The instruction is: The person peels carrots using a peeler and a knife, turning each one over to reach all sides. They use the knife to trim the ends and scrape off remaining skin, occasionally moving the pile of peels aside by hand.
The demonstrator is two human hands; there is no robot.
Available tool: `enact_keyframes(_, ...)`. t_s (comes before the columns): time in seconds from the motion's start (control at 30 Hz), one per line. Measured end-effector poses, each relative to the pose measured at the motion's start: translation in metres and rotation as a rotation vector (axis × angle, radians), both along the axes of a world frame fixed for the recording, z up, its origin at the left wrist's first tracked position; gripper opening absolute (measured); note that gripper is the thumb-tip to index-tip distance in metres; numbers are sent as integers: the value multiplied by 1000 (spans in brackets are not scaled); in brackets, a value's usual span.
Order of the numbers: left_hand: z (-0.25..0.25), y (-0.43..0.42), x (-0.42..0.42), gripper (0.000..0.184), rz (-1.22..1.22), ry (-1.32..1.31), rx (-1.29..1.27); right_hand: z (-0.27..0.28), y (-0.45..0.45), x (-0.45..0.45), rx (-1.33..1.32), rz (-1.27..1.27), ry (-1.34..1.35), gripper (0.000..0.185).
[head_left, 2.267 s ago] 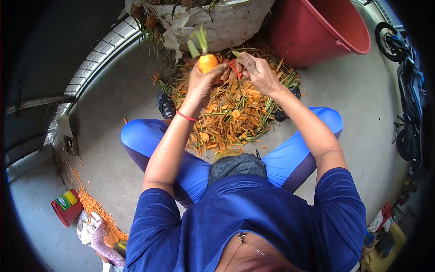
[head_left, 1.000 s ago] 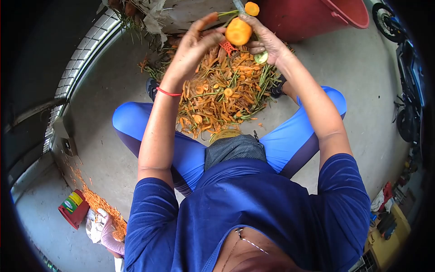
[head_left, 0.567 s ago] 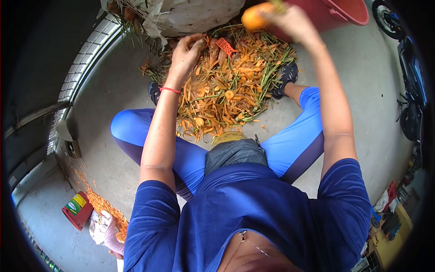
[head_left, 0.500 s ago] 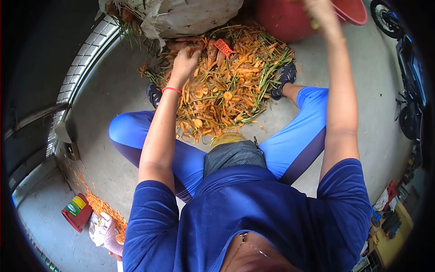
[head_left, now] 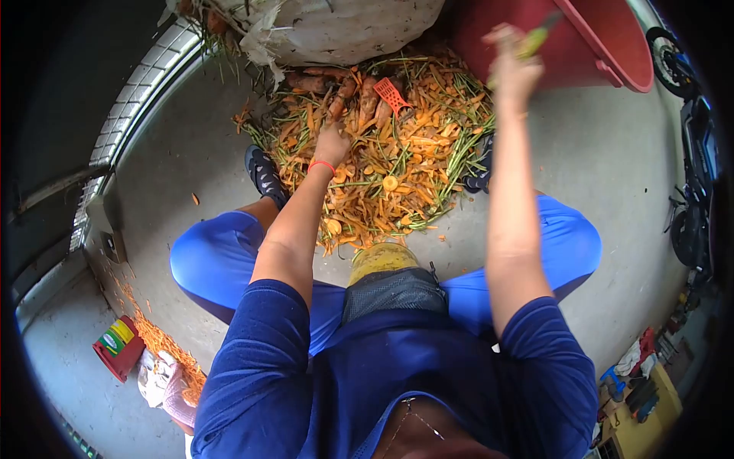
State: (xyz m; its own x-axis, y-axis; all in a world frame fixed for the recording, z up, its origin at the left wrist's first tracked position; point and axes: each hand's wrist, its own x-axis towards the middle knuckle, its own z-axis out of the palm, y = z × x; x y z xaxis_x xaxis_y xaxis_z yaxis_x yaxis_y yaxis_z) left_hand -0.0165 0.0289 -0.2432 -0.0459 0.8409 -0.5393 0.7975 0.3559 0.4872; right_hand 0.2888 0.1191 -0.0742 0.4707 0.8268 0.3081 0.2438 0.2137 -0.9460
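Observation:
My left hand (head_left: 333,144) is closed round the lower end of a brown, unpeeled carrot (head_left: 342,99), over the pile of peelings (head_left: 375,180). Beside it, more unpeeled carrots (head_left: 368,98) lie on the pile, with an orange-red peeler (head_left: 392,95) resting at their right. My right hand (head_left: 514,70) is raised in front of the big red tub (head_left: 562,73), its fingers closed on a knife (head_left: 535,40) with a yellow-green handle. The knife and fingers are blurred by motion.
A white sack (head_left: 344,34) stands behind the pile. At the right edge is a motorcycle (head_left: 694,176). A small red bucket (head_left: 119,348) lies at the lower left near a strip of orange peelings (head_left: 164,344) and a person's sleeve (head_left: 176,394).
The orange peeled carrot has left my right hand, which moved over to the red tub and back a little. My left hand went down to the pile and took hold of an unpeeled carrot.

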Motion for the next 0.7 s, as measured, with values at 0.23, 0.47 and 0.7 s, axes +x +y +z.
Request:
enact_keyframes(0.23,-54,57,22,33,-148,44,237,-184,-51,-74,-745,61,-4,19)
enact_keyframes(0.47,-52,54,70,31,141,-62,176,-227,-6,-77,-570,368,-203,35)
enact_keyframes(0.7,-43,41,78,34,-56,67,276,-204,30,-76,-849,718,-700,51)
